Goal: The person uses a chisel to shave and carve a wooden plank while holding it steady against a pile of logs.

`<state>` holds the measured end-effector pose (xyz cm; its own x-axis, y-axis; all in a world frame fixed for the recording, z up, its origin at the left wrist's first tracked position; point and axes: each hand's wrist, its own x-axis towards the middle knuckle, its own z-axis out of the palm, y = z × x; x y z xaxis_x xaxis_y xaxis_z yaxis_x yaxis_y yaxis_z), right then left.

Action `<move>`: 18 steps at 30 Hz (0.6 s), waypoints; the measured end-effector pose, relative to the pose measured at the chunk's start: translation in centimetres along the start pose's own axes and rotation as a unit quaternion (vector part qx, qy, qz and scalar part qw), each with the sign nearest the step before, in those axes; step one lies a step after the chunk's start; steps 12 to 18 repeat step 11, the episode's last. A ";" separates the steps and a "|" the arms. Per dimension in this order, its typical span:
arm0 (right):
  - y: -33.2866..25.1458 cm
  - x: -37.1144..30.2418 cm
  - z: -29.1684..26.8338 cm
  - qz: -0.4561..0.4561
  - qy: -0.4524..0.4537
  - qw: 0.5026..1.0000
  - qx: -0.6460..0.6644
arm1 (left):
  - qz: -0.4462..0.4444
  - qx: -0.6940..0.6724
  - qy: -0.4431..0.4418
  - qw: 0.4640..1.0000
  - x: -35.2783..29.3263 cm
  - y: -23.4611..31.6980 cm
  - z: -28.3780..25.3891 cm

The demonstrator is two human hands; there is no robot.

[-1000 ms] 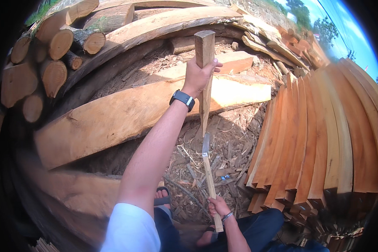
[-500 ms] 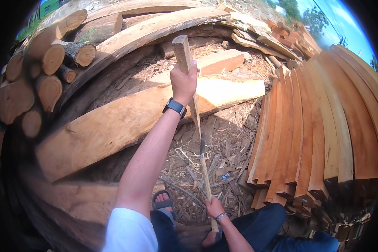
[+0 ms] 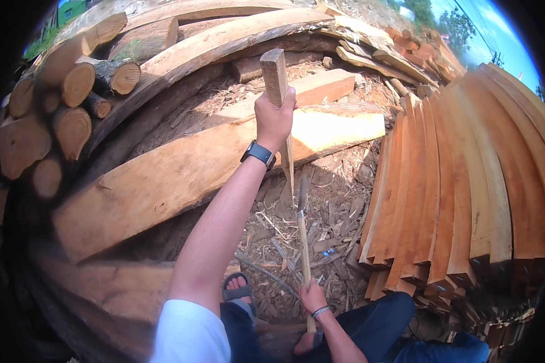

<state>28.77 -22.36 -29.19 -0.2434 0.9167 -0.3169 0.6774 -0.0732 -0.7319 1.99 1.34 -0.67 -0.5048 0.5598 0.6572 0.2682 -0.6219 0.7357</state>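
Observation:
My left hand (image 3: 274, 121), with a dark watch on its wrist, is closed round an upright wooden stake (image 3: 276, 75). The stake has a blunt, squared top and narrows to a thin point below the hand. Lower down, my right hand (image 3: 313, 297) grips the pale wooden handle of a long-handled blade (image 3: 304, 242). Its dark metal end (image 3: 302, 192) points up and away from me, just right of the stake's tip. Whether blade and stake touch, I cannot tell. Behind my left hand lies a thick sawn slab (image 3: 151, 181), partly in bright sun.
Cut logs (image 3: 72, 130) are piled at left. Stacked reddish planks (image 3: 442, 187) fill the right side. Bark and wood chips (image 3: 333, 212) cover the ground between them. My sandalled foot (image 3: 237, 287) rests near the front, and rough offcuts (image 3: 381, 57) lie at the back.
My left hand and the stake have shifted slightly right and down. The blade's metal end has swung to the right, away from the stake, and shows more clearly.

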 end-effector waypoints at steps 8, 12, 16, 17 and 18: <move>6.8 1.7 3.8 0.006 -0.016 0.997 -0.080 | -0.016 -0.022 0.000 1.000 0.1 0.0 0.6; 3.8 1.3 2.2 -0.047 0.028 0.993 -0.103 | -0.007 -0.005 -0.017 1.000 0.1 -0.1 0.3; 3.8 1.3 2.2 -0.047 0.028 0.993 -0.103 | -0.007 -0.005 -0.017 1.000 0.1 -0.1 0.3; 3.8 1.3 2.2 -0.047 0.028 0.993 -0.103 | -0.007 -0.005 -0.017 1.000 0.1 -0.1 0.3; 3.8 1.3 2.2 -0.047 0.028 0.993 -0.103 | -0.007 -0.005 -0.017 1.000 0.1 -0.1 0.3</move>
